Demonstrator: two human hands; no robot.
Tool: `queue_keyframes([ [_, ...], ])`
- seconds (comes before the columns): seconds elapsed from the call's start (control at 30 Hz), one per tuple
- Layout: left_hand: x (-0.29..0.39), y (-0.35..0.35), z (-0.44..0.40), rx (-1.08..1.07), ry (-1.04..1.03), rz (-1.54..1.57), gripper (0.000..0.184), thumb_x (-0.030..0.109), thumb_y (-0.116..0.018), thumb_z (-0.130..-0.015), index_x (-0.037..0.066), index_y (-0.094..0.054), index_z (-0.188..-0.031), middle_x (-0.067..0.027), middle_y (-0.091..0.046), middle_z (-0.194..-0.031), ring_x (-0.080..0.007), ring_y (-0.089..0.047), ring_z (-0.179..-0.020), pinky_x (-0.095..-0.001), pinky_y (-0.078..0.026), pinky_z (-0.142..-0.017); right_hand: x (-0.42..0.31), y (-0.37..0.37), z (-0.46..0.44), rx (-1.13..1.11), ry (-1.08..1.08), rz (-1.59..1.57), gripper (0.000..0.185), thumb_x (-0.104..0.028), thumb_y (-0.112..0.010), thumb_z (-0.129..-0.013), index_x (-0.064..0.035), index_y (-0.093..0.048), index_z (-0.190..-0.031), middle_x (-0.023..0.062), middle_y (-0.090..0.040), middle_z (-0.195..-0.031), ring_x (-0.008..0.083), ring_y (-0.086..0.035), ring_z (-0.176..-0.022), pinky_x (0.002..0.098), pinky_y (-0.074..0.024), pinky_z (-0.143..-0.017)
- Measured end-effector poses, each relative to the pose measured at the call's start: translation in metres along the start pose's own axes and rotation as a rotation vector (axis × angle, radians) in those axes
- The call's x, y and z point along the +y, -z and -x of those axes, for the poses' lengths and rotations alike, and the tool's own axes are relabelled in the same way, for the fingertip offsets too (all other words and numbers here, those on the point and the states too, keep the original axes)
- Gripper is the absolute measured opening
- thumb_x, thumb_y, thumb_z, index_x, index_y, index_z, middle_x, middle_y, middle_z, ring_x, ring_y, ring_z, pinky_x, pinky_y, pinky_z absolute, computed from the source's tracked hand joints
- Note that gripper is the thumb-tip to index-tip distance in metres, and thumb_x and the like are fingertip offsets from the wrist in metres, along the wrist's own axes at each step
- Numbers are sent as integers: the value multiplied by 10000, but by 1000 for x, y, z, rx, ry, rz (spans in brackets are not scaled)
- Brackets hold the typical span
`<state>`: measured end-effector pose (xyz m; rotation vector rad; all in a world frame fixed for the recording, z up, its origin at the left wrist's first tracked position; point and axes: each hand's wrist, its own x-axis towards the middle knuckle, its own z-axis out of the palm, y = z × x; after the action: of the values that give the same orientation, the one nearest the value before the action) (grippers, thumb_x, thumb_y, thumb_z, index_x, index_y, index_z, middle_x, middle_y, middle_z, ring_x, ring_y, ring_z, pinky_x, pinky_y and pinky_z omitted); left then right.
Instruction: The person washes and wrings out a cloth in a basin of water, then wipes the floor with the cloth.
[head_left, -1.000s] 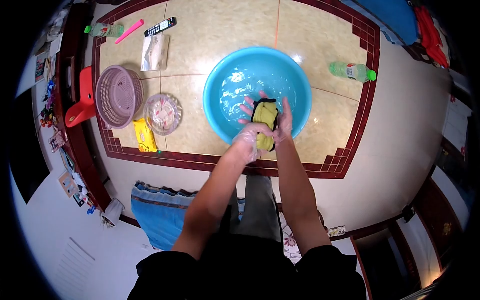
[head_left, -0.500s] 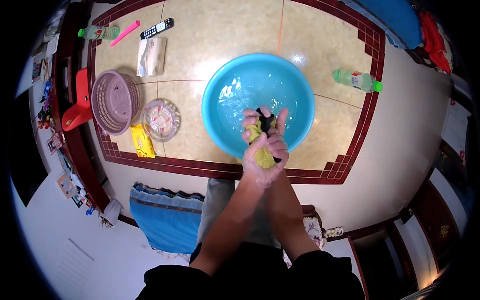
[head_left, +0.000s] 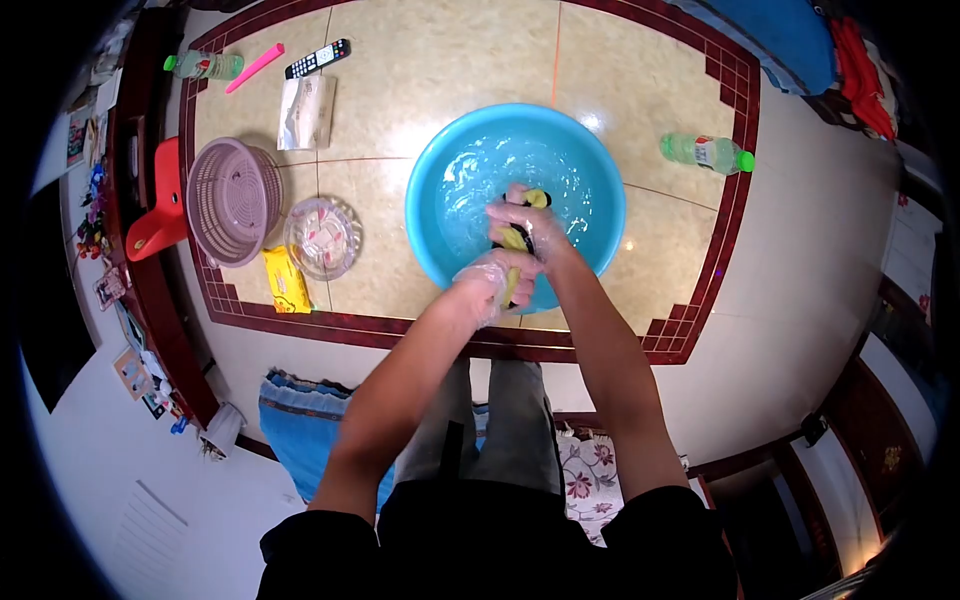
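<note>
Bright light glints off the broad table (head_left: 440, 60), beige-topped, bordered in dark red! Left of it runs a dark red cabinet (head_left: 180, 345), red chair (head_left: 165, 195) between them; right of it, pale floor (head_left: 800, 250) stretches away.

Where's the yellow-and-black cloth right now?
Head view, near centre: the yellow-and-black cloth is gripped by the left hand and right hand, over the blue basin's near side.
</note>
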<state>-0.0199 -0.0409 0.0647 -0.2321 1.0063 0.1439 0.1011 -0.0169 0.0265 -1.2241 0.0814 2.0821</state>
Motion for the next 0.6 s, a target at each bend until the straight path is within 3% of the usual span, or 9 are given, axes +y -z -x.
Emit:
queue_keyframes([
  [0.03, 2, -1, -3, 58, -18, -78, 164, 53, -687, -811, 79, -531, -771, -9, -466, -632, -121, -453, -531, -270, -366, -467, -2, 2, -2, 35, 65, 105, 329, -84, -784, -760, -153, -462, -754, 19, -539, -738, 150, -528, -613, 318, -460, -549],
  [0.17, 9, -1, -11, 255, -91, -448, 142, 80, -709, -755, 54, -569, -750, -38, -520, -658, -169, -500, -556, -325, -380, -469, -9, -14, 0, 276, 121, 289, 305, -63, -779, -747, -143, -485, -756, 22, -537, -708, 154, -535, -618, 336, -464, -541],
  [0.27, 8, -4, -25, 453, -307, -934, 162, 157, -707, -773, 20, -628, -806, -125, -641, -736, -277, -638, -660, -381, -476, -553, 2, -8, -17, 426, 214, 271, 256, -76, -785, -736, -117, -536, -782, 38, -557, -710, 174, -546, -619, 354, -474, -552],
  [0.37, 13, -1, -26, 622, -357, -1478, 309, 241, -637, -862, -18, -652, -1030, -204, -715, -999, -314, -699, -970, -414, -542, -823, 17, -1, -35, 639, 274, 316, 202, -110, -788, -731, -58, -603, -794, 89, -611, -738, 220, -575, -638, 383, -500, -602],
  [0.43, 12, -10, -12, 673, -354, -1566, 309, 239, -628, -870, -6, -645, -1057, -213, -707, -1033, -343, -677, -1027, -417, -542, -855, 36, 19, -56, 740, 333, 426, 203, -134, -787, -730, -15, -642, -808, 131, -654, -778, 252, -598, -662, 398, -517, -645],
  [0.53, 8, 3, -18, 655, -396, -1819, 301, 210, -626, -858, 37, -631, -1104, -212, -696, -1074, -356, -672, -1028, -441, -549, -846, 61, 39, -76, 843, 239, 458, 241, -203, -770, -755, 2, -683, -848, 169, -695, -862, 281, -638, -743, 412, -523, -735],
  [0.6, 3, 16, -29, 583, -405, -2009, 297, 182, -611, -862, 49, -615, -1127, -201, -696, -1080, -350, -680, -1004, -449, -554, -823, 68, 52, -81, 808, 139, 627, 269, -276, -686, -833, -20, -700, -913, 179, -707, -919, 320, -660, -814, 426, -523, -776],
])
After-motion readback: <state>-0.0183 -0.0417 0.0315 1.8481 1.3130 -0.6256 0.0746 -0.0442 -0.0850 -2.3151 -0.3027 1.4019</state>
